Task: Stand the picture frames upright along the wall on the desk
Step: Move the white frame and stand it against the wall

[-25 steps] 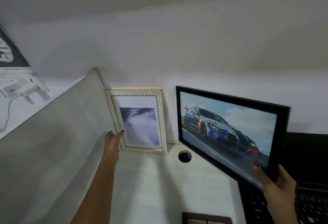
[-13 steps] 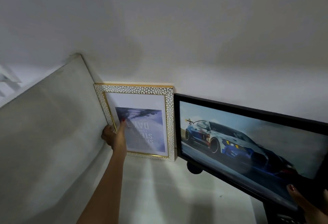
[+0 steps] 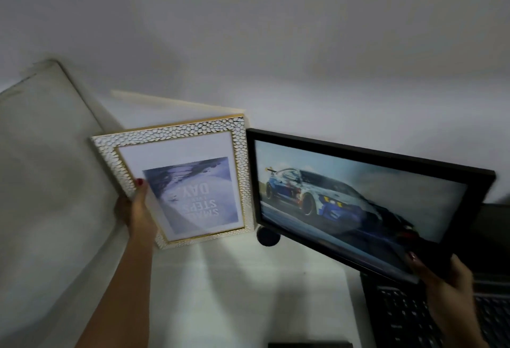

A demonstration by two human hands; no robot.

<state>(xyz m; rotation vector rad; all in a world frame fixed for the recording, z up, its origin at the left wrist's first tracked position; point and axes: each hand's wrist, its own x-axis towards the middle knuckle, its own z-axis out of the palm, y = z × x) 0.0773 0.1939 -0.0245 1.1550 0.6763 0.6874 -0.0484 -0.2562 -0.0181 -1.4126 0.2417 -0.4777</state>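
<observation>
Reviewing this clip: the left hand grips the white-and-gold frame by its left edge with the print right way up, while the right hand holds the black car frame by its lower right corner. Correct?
Not quite. In the head view the print in the white-and-gold frame is upside down: its lettering reads inverted. The rest stands: the left hand grips that frame's left edge, and the right hand holds the black car frame by its lower right corner.

This looks like an office or home study. A white counter (image 3: 248, 287) runs into a plain wall (image 3: 276, 44), with a grey partition (image 3: 47, 182) at its left edge, a black laptop (image 3: 408, 317) at the right edge and a cable hole (image 3: 266, 237) near the back.
</observation>
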